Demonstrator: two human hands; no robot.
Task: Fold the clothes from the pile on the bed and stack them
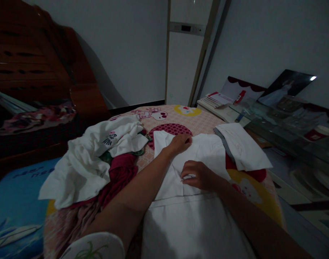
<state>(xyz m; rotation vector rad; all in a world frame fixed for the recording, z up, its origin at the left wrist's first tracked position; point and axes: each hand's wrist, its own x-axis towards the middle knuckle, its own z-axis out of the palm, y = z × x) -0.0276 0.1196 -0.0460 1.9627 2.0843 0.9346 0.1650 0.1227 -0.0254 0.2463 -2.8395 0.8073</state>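
A white shirt lies spread out on the round table, its lower part stretching towards me. On its upper middle rests my left hand, fingers curled and pressed together on the cloth. Closer to me, my right hand pinches the cloth near a crease at the middle of the shirt, thumb and fingers almost meeting. The undersides of both hands are hidden.
A pile of rumpled clothes, with a white garment over a dark red one, sits left. A folded white garment lies right. Beyond are a glass shelf, a wooden bench and a blue cushion. A patterned cloth covers the table.
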